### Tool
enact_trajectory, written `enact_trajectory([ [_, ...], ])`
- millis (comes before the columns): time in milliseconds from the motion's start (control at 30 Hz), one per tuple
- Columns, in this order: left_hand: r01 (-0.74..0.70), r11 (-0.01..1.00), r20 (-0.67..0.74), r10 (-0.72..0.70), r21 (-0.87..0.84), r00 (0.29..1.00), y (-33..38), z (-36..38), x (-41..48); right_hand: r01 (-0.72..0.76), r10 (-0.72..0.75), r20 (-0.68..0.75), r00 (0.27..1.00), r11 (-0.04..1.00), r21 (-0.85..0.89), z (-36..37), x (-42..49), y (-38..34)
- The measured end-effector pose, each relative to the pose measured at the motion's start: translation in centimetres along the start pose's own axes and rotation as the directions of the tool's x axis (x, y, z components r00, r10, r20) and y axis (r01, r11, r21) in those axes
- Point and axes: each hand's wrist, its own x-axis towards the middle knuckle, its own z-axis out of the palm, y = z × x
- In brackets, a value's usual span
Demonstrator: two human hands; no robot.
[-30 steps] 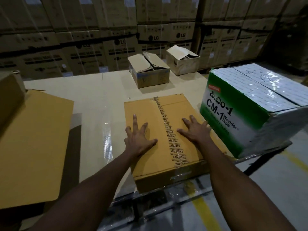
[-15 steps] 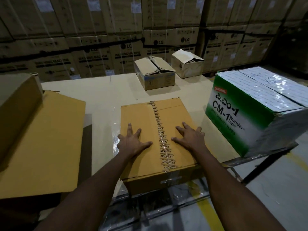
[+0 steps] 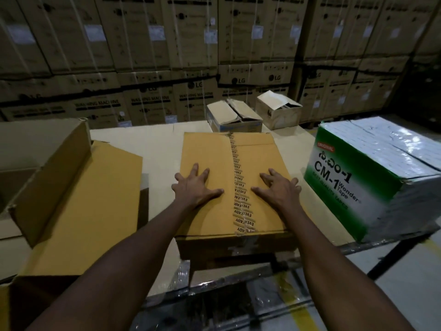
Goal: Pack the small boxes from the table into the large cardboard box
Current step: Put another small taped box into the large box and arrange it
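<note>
The stacked cartons (image 3: 195, 68) fill the wall beyond the hands. On the table (image 3: 160, 149), the open big box (image 3: 71, 199) lies on its side left of the left hand, its inside too dark to read. The green box (image 3: 372, 177) (wrapped in film) stands right of the right hand. The taped box (image 3: 229, 187) sits under both palms. Past the fingertips are two small boxes (image 3: 235, 119) with loose flaps, contents hidden. Left hand (image 3: 194, 187) and right hand (image 3: 279, 188) lie flat, fingers spread, grasping nothing.
</note>
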Motion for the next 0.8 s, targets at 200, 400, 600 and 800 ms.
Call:
enact_trajectory([
  [200,-0.072,0.989,-0.198,0.097,0.127,0.975,-1.7,-12.9,0.3,-0.003,0.029,-0.170,0.985,0.989,0.150,-6.6,0.1,-7.4],
  [400,-0.118,0.969,-0.327,0.187,0.218,0.926,-5.5,-24.9,-2.6,0.095,-0.001,-0.321,0.947,0.957,0.276,-13.7,-2.5,-16.2],
  [600,-0.104,0.973,-0.398,0.181,0.207,0.899,-12.7,-32.5,-7.7,0.176,-0.041,-0.410,0.911,0.938,0.297,-17.3,-7.4,-25.6],
  [800,-0.052,0.974,-0.453,0.148,0.218,0.879,-21.6,-37.6,-14.1,0.258,-0.118,-0.424,0.898,0.922,0.290,-18.1,-11.6,-35.4],
])
